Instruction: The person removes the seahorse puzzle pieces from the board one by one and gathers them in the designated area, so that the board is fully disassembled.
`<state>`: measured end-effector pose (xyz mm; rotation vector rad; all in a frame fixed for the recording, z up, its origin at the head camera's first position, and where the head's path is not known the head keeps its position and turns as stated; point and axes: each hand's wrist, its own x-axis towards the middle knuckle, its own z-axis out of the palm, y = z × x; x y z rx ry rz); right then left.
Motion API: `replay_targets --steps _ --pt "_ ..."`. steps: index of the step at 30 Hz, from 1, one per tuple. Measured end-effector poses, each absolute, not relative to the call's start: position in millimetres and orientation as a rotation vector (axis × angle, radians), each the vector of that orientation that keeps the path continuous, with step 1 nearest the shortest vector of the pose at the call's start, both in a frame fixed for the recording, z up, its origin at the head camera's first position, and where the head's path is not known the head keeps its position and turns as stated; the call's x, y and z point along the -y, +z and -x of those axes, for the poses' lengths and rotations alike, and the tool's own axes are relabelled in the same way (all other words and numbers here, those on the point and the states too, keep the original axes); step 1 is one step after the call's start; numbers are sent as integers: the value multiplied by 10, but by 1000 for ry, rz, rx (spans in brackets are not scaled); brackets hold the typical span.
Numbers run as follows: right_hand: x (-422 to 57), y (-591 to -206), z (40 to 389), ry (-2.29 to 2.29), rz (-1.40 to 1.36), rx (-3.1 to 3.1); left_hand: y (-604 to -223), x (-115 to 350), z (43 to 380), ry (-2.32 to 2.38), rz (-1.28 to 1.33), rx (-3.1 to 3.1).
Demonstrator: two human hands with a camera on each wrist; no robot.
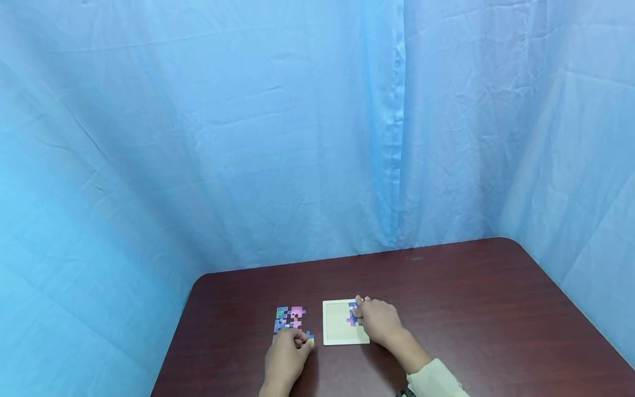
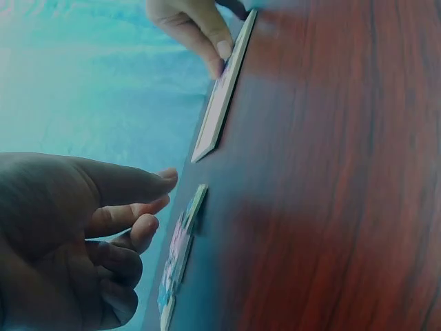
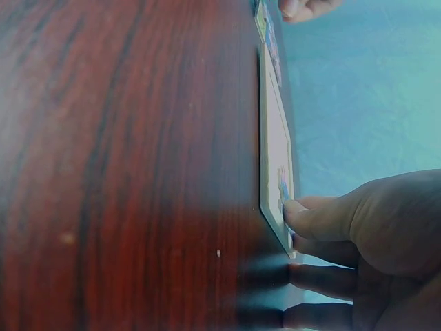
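My left hand (image 1: 288,355) hovers over the near side of a group of jigsaw puzzle pieces (image 1: 296,311), its fingers loosely bent. In the left wrist view, a gap separates the fingertips (image 2: 146,224) from the pieces (image 2: 180,241), and nothing sits between them. A pale square puzzle tray (image 1: 337,335) lies right of that group. My right hand (image 1: 381,321) is at the tray's right side, thumb and forefinger pinching a blue-purple puzzle piece (image 1: 353,317) in its upper right corner. Seen from the right wrist, the thumb (image 3: 300,215) touches that piece; its far part is hidden.
The dark reddish-brown table (image 1: 466,303) extends to both sides and behind the tray. Light blue curtains (image 1: 278,138) hang along its back and sides. A pale sleeve (image 1: 434,380) covers the right forearm.
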<state>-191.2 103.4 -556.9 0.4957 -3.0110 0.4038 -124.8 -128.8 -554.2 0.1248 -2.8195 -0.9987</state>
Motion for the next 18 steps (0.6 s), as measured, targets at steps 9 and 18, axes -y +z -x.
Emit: replay_targets --steps 9,18 --pt "-1035 -5601 1943 499 -400 3035 -5627 910 1270 -987 48 2783" --pt "-1041 -5577 1962 549 -396 3022 -5637 684 1354 -816 218 2797"
